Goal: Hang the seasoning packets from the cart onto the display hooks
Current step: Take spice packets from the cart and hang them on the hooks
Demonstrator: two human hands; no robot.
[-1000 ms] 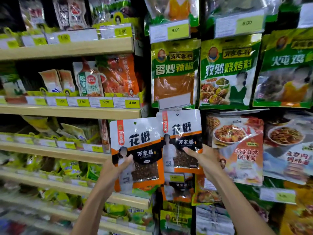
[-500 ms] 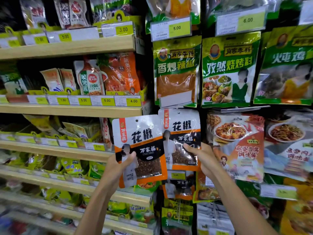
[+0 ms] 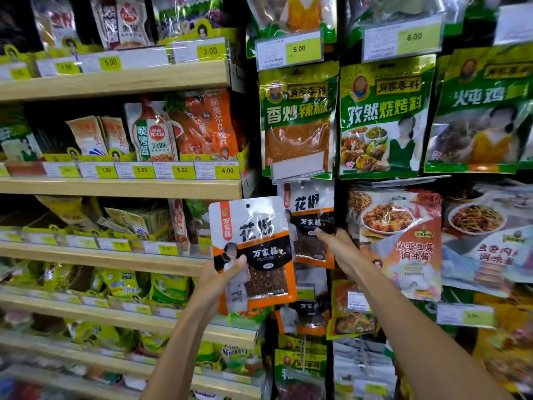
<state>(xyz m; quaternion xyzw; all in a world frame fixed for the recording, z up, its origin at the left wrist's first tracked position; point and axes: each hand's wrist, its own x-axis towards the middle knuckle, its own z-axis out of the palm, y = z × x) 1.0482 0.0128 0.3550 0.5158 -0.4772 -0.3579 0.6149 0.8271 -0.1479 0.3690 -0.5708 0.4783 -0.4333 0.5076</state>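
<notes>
Leftmost, at the shelves' (image 3: 121, 187) right end, the left hand (image 3: 222, 280) grips a peppercorn packet (image 3: 253, 249) low down, thumb across its front, keeping the hole topmost for hooking. The right hand (image 3: 340, 249) pinches the hung packet (image 3: 310, 220), likely steadying it on the display hook (image 3: 302, 183).

Glossy plastic, matt wood
The white-and-orange plastic seasoning packet (image 3: 253, 241) and green plastic pouches (image 3: 297, 111) gleam; the pale wooden shelf edge (image 3: 115, 80) looks smooth, matt.
</notes>
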